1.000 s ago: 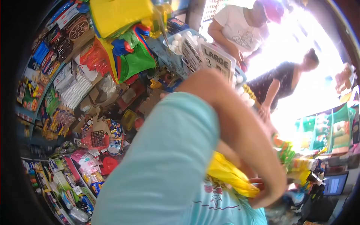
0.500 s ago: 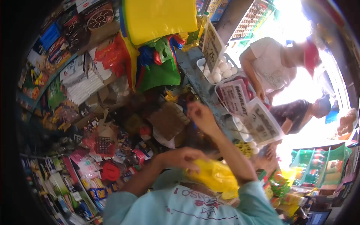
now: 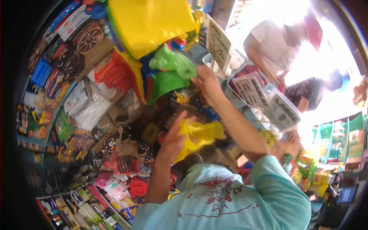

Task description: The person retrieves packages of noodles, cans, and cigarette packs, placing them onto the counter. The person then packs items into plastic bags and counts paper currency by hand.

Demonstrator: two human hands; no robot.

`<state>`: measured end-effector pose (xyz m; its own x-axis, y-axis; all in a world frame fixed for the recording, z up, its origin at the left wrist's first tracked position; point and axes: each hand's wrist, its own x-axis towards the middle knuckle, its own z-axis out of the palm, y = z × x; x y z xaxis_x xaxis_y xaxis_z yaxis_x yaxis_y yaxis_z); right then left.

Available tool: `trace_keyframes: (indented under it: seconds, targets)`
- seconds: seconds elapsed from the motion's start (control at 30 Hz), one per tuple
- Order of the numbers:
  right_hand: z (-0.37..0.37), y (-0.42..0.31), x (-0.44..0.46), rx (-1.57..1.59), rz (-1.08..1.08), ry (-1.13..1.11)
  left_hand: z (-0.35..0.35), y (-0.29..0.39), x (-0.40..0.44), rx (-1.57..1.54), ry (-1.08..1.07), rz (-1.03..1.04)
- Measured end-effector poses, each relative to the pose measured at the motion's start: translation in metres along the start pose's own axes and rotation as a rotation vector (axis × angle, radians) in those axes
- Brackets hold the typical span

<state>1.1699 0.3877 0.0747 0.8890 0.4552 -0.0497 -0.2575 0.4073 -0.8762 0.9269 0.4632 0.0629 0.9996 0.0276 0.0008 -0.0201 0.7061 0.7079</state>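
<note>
My left hand (image 3: 174,138) is raised in front of my chest, blurred, with a yellow plastic bag (image 3: 197,138) hanging from it. Some of its fingers point upward while the bag bunches by the palm. Farther out, my right hand (image 3: 207,82) grips the edge of a light green plastic bag (image 3: 174,63), which stretches out from the stack. Behind it hang more green plastic bags (image 3: 166,86) and a large sheaf of yellow plastic bags (image 3: 151,25).
Tubs of white eggs (image 3: 234,63) and red eggs (image 3: 251,71) with price signs (image 3: 249,90) line the counter on the right. Two people stand beyond it. Packaged goods fill the left shelves, near white stacked packs (image 3: 86,107) and a red round lid (image 3: 138,186).
My right hand has moved up to the hanging bags and pulled at a green one. My left hand has risen with the yellow bag, away from my shirt. The view has shifted.
</note>
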Motion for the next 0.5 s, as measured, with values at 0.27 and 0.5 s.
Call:
trace_keyframes:
  seconds: [0.27, 0.5]
  targets:
    - [-0.174, -0.021, -0.259, 0.237, 0.203, 0.167, -0.001, -0.071, 0.063, 0.621, 0.12, -0.151]
    - [-0.229, -0.035, -0.398, 0.281, -0.115, 0.825, -0.005, -0.243, 0.082, 0.722, -0.229, -0.63]
